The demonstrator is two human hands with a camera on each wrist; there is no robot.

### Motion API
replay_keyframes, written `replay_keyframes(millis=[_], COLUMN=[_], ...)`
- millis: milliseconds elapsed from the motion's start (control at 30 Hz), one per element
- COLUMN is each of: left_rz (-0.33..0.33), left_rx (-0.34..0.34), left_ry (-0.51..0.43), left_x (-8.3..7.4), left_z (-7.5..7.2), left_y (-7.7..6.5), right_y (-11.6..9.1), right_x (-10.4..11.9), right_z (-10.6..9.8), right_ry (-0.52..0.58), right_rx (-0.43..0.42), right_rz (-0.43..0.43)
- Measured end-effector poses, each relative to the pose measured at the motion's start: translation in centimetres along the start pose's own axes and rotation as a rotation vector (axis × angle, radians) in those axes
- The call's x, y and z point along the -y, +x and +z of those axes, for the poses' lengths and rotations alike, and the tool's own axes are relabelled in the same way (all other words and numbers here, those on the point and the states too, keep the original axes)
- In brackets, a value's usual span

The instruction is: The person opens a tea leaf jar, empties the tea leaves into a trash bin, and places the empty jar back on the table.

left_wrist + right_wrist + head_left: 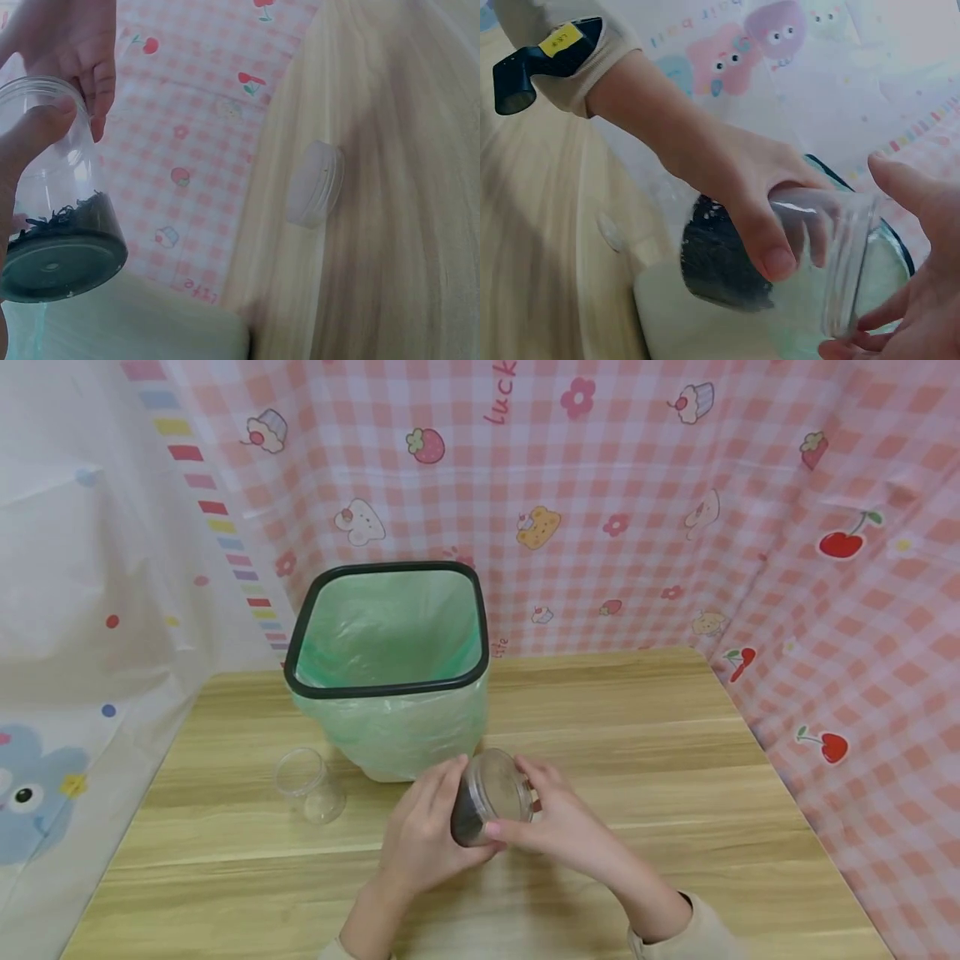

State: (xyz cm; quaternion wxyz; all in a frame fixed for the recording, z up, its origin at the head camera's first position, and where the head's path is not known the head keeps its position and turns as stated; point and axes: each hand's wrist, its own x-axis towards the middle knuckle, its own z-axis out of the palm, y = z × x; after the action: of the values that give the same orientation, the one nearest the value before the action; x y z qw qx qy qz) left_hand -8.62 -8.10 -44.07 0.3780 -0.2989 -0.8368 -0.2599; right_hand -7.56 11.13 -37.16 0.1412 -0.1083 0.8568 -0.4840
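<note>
At the far left, a white printed sheet [67, 543] hangs beside the wooden tabletop [645, 768]. Next, a clear cup [318, 797] stands near the bin [386, 691], which has a black rim and a pale green bag [390, 618] lining it. In front of the bin, the left hand [423, 843] has a firm grip round a clear jar [474, 810], holding it tilted above the tabletop, with dark shreds [67, 223] gathered at its bottom. Just right of that, the right hand [562, 818] has a loose grip, its thumb and fingers spread about the jar's mouth; whether all of them touch the rim I cannot tell. In the left wrist view, a pale round lid [315, 184] sits on the tabletop, apart from the jar. Along the back and right side hangs a pink checked curtain [847, 635].
</note>
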Motion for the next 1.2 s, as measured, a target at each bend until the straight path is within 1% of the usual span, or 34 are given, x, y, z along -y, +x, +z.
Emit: replay_keyframes(millis=[133, 267, 367, 533, 733, 867, 967, 1067, 1200], left_rz=[0.025, 0.009, -0.021, -0.071, -0.088, -0.097, -0.102, -0.116, -0.147], left_rx=[-0.025, -0.021, 0.006, 0.075, 0.135, 0.181, 0.204, 0.21, 0.205], left_ry=[0.001, -0.044, -0.087, -0.153, -0.215, -0.259, -0.275, -0.282, -0.275], left_x=[-0.1, -0.1, -0.1, 0.0, -0.1, -0.1, 0.0, 0.2, 0.4], left_z=[0.2, 0.2, 0.0, -0.5, -0.8, -1.1, -1.2, -1.3, -1.4], left_y=[-0.1, -0.1, -0.2, -0.4, -0.5, -0.5, -0.6, -0.7, -1.0], right_y=[0.1, 0.1, 0.2, 0.2, 0.2, 0.2, 0.1, 0.0, 0.0], right_x=[0.0, -0.2, -0.3, -0.7, -1.0, -1.1, -1.1, -1.2, -1.4], right_z=[0.6, 0.7, 0.4, -0.4, -1.4, -1.9, -2.4, -3.0, -3.7], right_ry=[-0.025, -0.05, -0.072, -0.11, -0.099, -0.09, -0.103, -0.131, -0.169], right_rx=[-0.063, -0.083, -0.059, 0.007, 0.111, 0.188, 0.207, 0.176, 0.099], right_rz=[-0.016, -0.056, -0.11, -0.252, -0.391, -0.422, -0.416, -0.405, -0.377])
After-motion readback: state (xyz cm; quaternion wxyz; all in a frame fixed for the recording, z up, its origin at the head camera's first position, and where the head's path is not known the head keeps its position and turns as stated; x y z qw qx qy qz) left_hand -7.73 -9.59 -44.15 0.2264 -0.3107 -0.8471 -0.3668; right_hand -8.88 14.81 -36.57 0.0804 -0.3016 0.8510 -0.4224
